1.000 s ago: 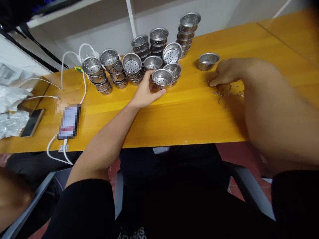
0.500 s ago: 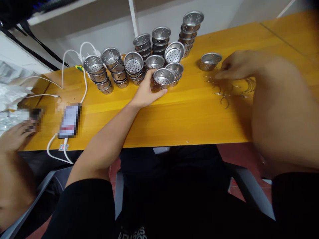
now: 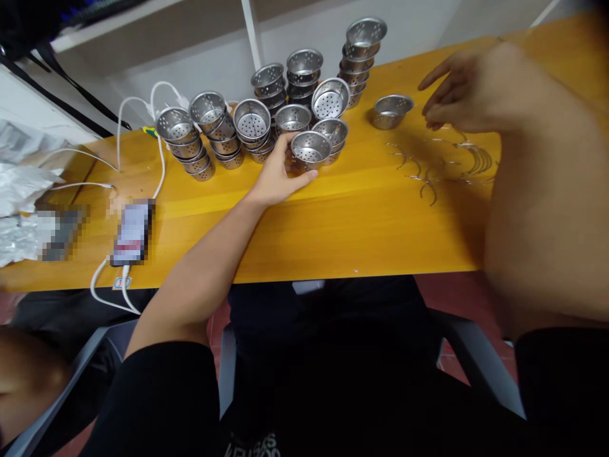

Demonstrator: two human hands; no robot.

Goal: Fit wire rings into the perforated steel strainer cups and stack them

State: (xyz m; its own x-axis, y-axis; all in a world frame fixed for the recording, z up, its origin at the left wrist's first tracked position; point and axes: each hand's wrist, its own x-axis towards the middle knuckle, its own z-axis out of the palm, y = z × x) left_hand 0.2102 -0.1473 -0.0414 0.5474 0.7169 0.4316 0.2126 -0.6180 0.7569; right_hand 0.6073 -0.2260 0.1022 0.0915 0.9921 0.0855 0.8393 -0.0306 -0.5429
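My left hand [image 3: 280, 174] is closed around the side of a perforated metal strainer cup [image 3: 311, 149], thumb in front and fingers behind. The cup's open top faces up, close to the other cups. My right hand [image 3: 459, 92] hovers over the table on the right, index finger stretched apart and the other fingers loosely bent; I see nothing held in it. Left of its fingertips stands a single strainer cup [image 3: 391, 112]. Below it lie several thin curved metal wires [image 3: 476, 162], partly behind my right arm.
Stacks of perforated cups [image 3: 178, 127] stand along the back, with a tall stack [image 3: 362, 47] at the rear. A phone [image 3: 132, 231] with a white cable [image 3: 164, 165] lies left, near a plastic bag [image 3: 23, 190] and a dark blurred-out object [image 3: 64, 235]. Another person's limb [image 3: 28, 374] shows lower left.
My right hand has lifted up and away from the wires, and its fingers have spread. The other person's hand has left the table at left. My left hand keeps its cup nearly still.
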